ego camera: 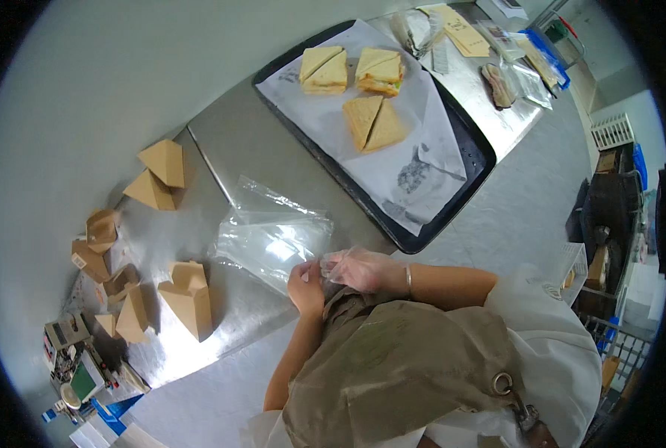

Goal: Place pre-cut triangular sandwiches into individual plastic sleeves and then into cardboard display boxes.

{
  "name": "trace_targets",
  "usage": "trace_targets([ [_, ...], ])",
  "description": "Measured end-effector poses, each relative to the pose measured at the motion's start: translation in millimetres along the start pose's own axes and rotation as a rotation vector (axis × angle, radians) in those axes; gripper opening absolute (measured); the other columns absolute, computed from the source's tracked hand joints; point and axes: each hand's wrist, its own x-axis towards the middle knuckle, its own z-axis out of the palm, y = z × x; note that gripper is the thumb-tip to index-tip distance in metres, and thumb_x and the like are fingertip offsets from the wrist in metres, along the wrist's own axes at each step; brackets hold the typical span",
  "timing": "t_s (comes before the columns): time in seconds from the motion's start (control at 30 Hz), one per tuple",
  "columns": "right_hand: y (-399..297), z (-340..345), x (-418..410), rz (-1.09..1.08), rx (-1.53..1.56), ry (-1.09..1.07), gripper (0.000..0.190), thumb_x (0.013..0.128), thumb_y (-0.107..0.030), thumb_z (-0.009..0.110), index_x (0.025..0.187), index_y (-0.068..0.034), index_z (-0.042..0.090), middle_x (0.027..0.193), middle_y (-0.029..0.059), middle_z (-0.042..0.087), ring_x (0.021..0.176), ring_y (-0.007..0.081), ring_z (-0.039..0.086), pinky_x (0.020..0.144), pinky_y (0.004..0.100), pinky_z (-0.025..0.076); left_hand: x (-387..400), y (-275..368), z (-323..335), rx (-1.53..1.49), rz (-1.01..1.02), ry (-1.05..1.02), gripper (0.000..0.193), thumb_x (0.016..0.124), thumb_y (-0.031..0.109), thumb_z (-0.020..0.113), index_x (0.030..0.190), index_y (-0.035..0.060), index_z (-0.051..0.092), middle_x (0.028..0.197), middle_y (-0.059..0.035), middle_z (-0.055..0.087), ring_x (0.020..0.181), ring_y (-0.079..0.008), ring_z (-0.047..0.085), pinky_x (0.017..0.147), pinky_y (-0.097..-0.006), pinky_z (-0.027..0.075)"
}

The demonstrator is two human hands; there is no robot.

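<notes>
A thin clear plastic glove covers my right hand (362, 271), which is held in front of my apron (400, 358). My bare left hand (306, 288) meets its fingertips and appears to pinch the glove there. Whether my right fingers grip anything is hard to see. Just beyond both hands, flat clear plastic bags (277, 238) lie on the steel table (237, 148). Further off is a black baking tray (333, 168) lined with white paper (333, 129). On the paper sit three sandwiches, each cut into triangles: one at left (324, 70), one at right (379, 71), one nearer (373, 123).
Kraft cardboard wedge boxes stand at left, including an open one (190, 302) and a pair (162, 173). A cluttered pile with a green-and-white box (86, 375) occupies the lower left corner. Packets and yellow paper (459, 31) lie beyond the tray. A wire rack (618, 341) stands at right.
</notes>
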Motion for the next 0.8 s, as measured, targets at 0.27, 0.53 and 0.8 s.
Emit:
trace_targets([
  [0.27, -72.1, -38.2, 38.2, 0.623, 1.674, 0.463, 0.039, 0.087, -0.016, 0.048, 0.124, -0.006, 0.040, 0.114, 0.0049, 0.053, 0.101, 0.0157, 0.052, 0.084, 0.0260, 0.045, -7.7, 94.8, -13.2, 0.326, 0.819, 0.030, 0.013, 0.074, 0.004, 0.058, 0.086, 0.0075, 0.054, 0.073, -0.0078, 0.057, 0.059, -0.0275, 0.055, 0.053, -0.0347, 0.045],
  [0.53, -86.8, -59.7, 49.6, -0.276, 1.208, 0.447, 0.039, 0.089, -0.019, 0.047, 0.125, -0.007, 0.038, 0.125, 0.0097, 0.044, 0.119, 0.0200, 0.040, 0.100, 0.0315, 0.033, 6.2, 145.4, -29.1, 0.520, 0.962, 0.036, 0.036, 0.071, 0.004, 0.060, 0.106, 0.0105, 0.058, 0.061, -0.0080, 0.051, 0.048, -0.0239, 0.049, 0.044, -0.0352, 0.040],
  [0.8, -54.9, -57.3, 107.6, -0.140, 1.576, 0.577, 0.042, 0.081, -0.012, 0.057, 0.120, -0.002, 0.042, 0.119, 0.0089, 0.046, 0.113, 0.0218, 0.044, 0.097, 0.0330, 0.035, -3.4, 155.7, -15.3, 0.462, 1.102, 0.050, 0.041, 0.067, 0.000, 0.061, 0.107, 0.0092, 0.060, 0.062, -0.0080, 0.054, 0.045, -0.0222, 0.049, 0.041, -0.0326, 0.038],
])
